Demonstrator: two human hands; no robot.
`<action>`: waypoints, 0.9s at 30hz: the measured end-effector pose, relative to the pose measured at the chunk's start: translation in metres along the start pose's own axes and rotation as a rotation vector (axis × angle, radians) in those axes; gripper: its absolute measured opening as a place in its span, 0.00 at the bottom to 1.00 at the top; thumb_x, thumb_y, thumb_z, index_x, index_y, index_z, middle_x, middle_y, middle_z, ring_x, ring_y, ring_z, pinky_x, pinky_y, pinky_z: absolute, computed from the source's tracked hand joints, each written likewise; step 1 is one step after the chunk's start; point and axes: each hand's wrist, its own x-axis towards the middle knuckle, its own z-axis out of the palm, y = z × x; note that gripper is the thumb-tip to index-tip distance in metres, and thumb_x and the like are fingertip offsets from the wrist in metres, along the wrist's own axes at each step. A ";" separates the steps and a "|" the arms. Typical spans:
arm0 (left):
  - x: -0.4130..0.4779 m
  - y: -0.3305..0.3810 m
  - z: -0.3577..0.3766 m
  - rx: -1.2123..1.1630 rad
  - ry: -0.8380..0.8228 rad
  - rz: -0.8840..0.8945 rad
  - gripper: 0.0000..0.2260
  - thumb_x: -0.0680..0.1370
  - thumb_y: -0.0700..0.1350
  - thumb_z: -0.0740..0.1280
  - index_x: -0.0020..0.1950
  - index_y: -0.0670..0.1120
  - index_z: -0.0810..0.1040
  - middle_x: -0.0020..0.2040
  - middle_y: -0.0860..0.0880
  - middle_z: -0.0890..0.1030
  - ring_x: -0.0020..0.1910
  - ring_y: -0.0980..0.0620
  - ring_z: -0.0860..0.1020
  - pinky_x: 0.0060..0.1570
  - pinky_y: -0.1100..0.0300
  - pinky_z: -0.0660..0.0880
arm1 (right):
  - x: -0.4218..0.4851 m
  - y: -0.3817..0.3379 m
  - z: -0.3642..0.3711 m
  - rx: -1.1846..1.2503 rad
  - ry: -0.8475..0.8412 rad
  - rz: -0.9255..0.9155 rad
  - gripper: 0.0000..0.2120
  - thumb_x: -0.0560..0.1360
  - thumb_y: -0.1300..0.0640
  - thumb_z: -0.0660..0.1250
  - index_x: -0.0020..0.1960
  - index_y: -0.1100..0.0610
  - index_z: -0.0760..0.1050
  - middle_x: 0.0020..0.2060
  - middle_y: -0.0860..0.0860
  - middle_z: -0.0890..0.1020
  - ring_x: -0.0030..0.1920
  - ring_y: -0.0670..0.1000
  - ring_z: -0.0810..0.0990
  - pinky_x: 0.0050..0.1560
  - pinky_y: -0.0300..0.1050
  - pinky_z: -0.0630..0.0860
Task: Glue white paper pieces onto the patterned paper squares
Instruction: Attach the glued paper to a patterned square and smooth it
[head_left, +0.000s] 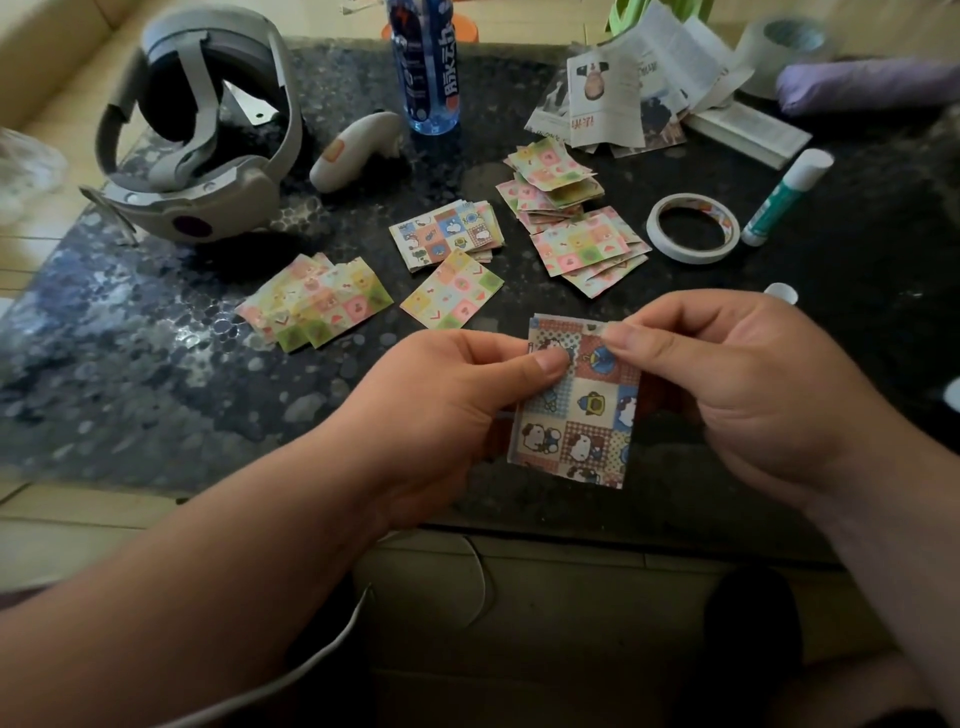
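Your left grip (447, 410) and right grip (753, 389) both pinch one patterned square (576, 415) between them, white edge (545, 318) showing behind; stacks (582, 244) lie beyond, glue stick (784, 200) past your right grip, probably many to go.

Cartoon-patterned paper square (576, 410) — held upright

Two hands, the left hand (441, 410) and the right hand (737, 395), with one cartoon-print paper square (576, 415). On one dark table (156, 364): four heaps of patterned squares – a fanned heap (311, 304), a centre stack (447, 234), a far stack (553, 179), a spread heap (589, 249) – and one lone square (452, 293). Two tape rolls, a near roll (693, 254) and a far roll (779, 47). One glue stick (784, 197), one loose cap (781, 293), one blue bottle (426, 67), one headset (197, 130), one controller (356, 150). Printed paper scraps (608, 98): too jumbled to count.
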 end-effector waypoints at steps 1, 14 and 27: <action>0.000 0.000 0.000 0.035 0.010 0.015 0.08 0.74 0.43 0.70 0.44 0.39 0.85 0.47 0.38 0.86 0.45 0.43 0.85 0.46 0.50 0.84 | -0.001 0.000 0.000 -0.016 -0.013 -0.009 0.13 0.65 0.50 0.72 0.43 0.59 0.84 0.41 0.59 0.87 0.46 0.60 0.87 0.53 0.66 0.82; 0.000 -0.002 0.003 0.055 -0.002 0.034 0.12 0.70 0.46 0.72 0.45 0.38 0.84 0.47 0.37 0.86 0.45 0.43 0.85 0.46 0.50 0.82 | 0.000 -0.001 0.003 -0.133 -0.056 -0.050 0.12 0.68 0.51 0.71 0.42 0.61 0.82 0.38 0.56 0.87 0.42 0.56 0.88 0.45 0.49 0.85; -0.001 0.000 0.000 0.074 -0.050 0.030 0.03 0.76 0.39 0.70 0.45 0.40 0.80 0.42 0.40 0.85 0.39 0.47 0.85 0.37 0.56 0.81 | 0.000 0.004 0.002 -0.090 -0.179 0.113 0.15 0.66 0.53 0.71 0.47 0.63 0.82 0.43 0.61 0.87 0.53 0.68 0.84 0.60 0.72 0.77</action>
